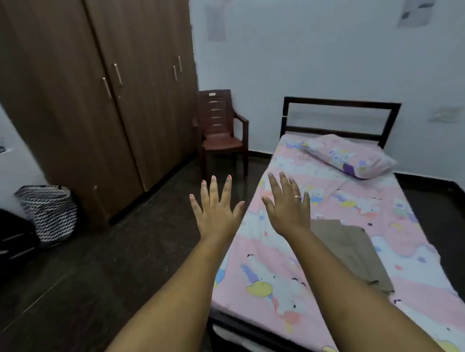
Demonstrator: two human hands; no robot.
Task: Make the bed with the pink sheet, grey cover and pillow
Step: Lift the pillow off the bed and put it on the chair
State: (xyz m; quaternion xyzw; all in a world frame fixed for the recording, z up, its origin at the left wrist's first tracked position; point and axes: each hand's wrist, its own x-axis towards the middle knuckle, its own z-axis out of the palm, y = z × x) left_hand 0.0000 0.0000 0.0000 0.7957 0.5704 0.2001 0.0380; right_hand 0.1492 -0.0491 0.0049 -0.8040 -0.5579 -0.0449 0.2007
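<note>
A pink cartoon-print sheet (341, 209) lies spread over the mattress of a single bed with a black metal frame (339, 103). A pillow (347, 155) in matching pink fabric lies at the head end. A folded grey-brown cover (354, 251) rests on the sheet near the middle. My left hand (215, 210) is raised with fingers spread, over the floor beside the bed's left edge, holding nothing. My right hand (288, 206), wearing a ring, is also raised and spread above the sheet's left side, just left of the folded cover.
A tall brown wardrobe (100, 86) fills the left wall. A brown plastic chair (223, 131) stands between wardrobe and bed. A zigzag-patterned bag (49, 213) and a black bag (1, 246) sit on the dark floor (111, 277) at left.
</note>
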